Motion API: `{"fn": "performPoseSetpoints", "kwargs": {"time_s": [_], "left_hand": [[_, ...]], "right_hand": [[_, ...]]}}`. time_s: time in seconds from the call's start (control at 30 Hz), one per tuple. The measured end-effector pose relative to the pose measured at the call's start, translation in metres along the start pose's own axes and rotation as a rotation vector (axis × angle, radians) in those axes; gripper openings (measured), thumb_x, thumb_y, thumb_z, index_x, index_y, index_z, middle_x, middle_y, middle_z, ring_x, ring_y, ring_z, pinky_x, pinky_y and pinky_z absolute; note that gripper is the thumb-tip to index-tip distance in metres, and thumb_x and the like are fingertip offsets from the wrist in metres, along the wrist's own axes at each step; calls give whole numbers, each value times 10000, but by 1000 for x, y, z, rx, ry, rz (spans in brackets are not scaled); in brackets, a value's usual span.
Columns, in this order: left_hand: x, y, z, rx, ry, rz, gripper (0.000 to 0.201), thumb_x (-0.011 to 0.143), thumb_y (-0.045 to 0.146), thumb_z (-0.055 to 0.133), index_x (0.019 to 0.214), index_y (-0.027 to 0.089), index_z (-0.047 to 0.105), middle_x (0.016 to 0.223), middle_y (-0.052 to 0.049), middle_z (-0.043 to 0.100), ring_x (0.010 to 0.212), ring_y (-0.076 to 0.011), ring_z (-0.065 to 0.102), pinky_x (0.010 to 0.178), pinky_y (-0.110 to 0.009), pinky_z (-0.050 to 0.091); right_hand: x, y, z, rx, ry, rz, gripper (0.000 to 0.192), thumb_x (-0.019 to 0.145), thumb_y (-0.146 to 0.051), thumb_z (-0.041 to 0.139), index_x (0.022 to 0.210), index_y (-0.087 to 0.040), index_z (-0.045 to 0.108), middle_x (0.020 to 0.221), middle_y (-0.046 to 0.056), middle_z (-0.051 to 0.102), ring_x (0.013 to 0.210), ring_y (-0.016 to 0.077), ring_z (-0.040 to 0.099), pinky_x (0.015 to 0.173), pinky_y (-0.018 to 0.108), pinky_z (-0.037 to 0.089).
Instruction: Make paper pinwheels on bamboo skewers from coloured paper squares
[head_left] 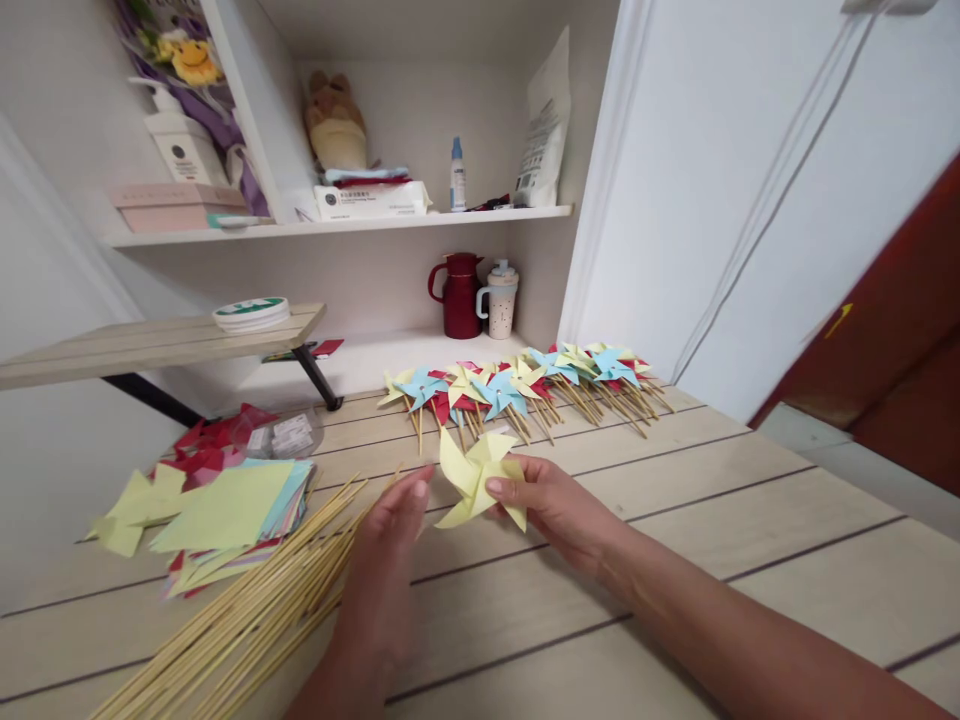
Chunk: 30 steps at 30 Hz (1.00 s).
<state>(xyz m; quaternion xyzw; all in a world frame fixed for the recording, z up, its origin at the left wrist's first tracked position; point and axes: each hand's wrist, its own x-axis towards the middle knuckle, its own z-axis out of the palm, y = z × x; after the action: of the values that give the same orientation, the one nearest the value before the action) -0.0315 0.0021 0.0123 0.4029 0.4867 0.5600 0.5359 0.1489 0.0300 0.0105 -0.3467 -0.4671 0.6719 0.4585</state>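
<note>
My right hand (551, 505) pinches a folded yellow paper pinwheel head (478, 475) by its right side, just above the pale wooden table (750, 560). My left hand (390, 540) hovers beside the pinwheel's left edge, fingers stretched out and slightly blurred, holding nothing. Just left of that hand lies a fan of bamboo skewers (255, 600). A row of finished pinwheels (517, 385) on sticks, in yellow, blue and red, lies across the table beyond my hands.
A stack of coloured paper squares (225, 515) and red paper cutouts (210, 445) lie at the left, with a small clear bag (289, 435). Behind stand a red jug (459, 295), a speckled cup (500, 300), a low wooden shelf (150, 340) and wall shelves with boxes.
</note>
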Motion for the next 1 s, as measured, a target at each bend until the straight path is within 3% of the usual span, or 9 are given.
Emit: {"fn": "performPoseSetpoints", "kwargs": {"time_s": [0.23,0.37,0.63,0.8,1.0], "left_hand": [[-7,5,7,59,-176,-135,465,773,490,682,1104,165,724,1028,-101,749,950,-251,660,830,-346,471],[-8,3,9,74,-160,-149,454,711,481,739,1039,167,750,958,-105,762,940,-268,670,878,-377,463],[-3,1,7,40,-228,-147,481,659,444,783,1061,183,738,1028,-123,753,1040,-299,660,991,-439,423],[-4,1,8,86,-181,-182,479,606,452,812,995,178,758,948,-116,766,965,-315,683,912,-434,470],[-8,7,8,132,-143,-134,370,672,427,775,931,163,770,863,-87,767,864,-256,685,811,-338,477]], "right_hand": [[-6,-4,11,-34,7,30,310,625,-404,822,726,-155,667,640,-11,578,590,110,421,600,262,291],[-6,-4,11,-35,26,39,298,642,-377,813,766,-150,666,666,-12,587,617,111,450,632,262,324],[-4,-4,9,1,93,55,317,625,-350,831,814,-159,664,720,5,636,650,120,523,670,276,397],[-6,-5,10,-17,91,23,286,633,-339,824,786,-161,661,718,4,638,636,116,518,644,268,394],[-7,3,14,-48,46,69,393,587,-364,848,863,-151,667,705,19,664,601,133,540,570,262,379]]}}
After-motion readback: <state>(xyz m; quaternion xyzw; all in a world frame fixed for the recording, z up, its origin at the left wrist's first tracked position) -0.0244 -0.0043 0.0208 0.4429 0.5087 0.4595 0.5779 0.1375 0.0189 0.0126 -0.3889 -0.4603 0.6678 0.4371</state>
